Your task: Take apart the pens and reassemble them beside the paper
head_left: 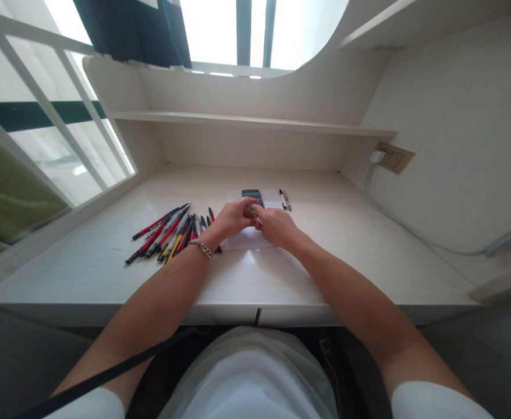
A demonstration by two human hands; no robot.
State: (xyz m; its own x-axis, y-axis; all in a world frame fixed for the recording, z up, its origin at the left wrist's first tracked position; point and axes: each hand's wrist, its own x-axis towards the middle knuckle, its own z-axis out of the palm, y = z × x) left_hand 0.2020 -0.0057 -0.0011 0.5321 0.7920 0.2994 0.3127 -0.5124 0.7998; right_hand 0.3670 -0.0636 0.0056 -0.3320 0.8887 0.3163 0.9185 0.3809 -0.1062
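Observation:
My left hand point(233, 217) and my right hand point(276, 224) meet over a white sheet of paper point(249, 240) on the desk. Both are closed, with their fingertips pressed together. Whatever they hold between them is too small and too covered to make out. Just beyond the fingers lies a dark phone point(252, 194), partly hidden by them. A heap of pens point(163, 235), red, black, white and yellow, spreads beside my left wrist, and the forearm covers part of it. To the right of the phone, a couple of slim pens point(284, 201) rest side by side.
The white desk point(347, 233) backs onto a low shelf point(255, 120). At the right wall a plug sits in a socket point(395, 157), and its grey cable point(412, 233) runs down along the desk's right side. White bed rails point(59, 116) stand at the left.

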